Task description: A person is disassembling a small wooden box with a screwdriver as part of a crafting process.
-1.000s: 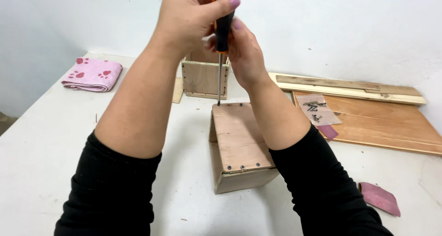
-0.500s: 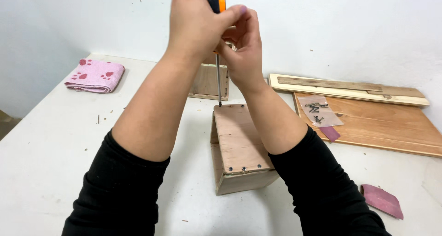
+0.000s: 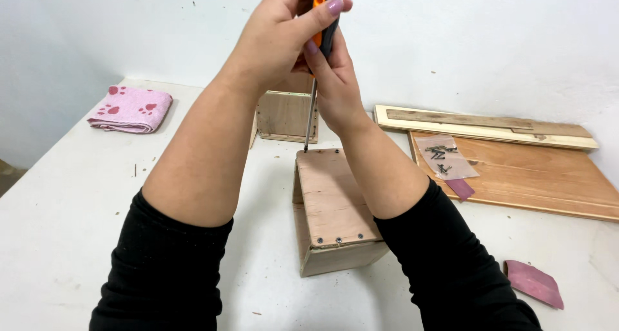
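Both forearms rise steeply from black sleeves and meet high up. The left hand [image 3: 277,37] is curled closed (thumb across the front), and the right hand [image 3: 335,79] presses against it from below, fingers bent.

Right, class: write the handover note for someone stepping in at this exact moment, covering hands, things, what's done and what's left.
Left hand and right hand both grip the screwdriver, held upright, tip on the far left corner of the wooden box on the white table.
Done: screws sit along the box's near edge.
Left: the far corner screw, judging by the tip there.
Bag of screws lies on the wooden board to the right.
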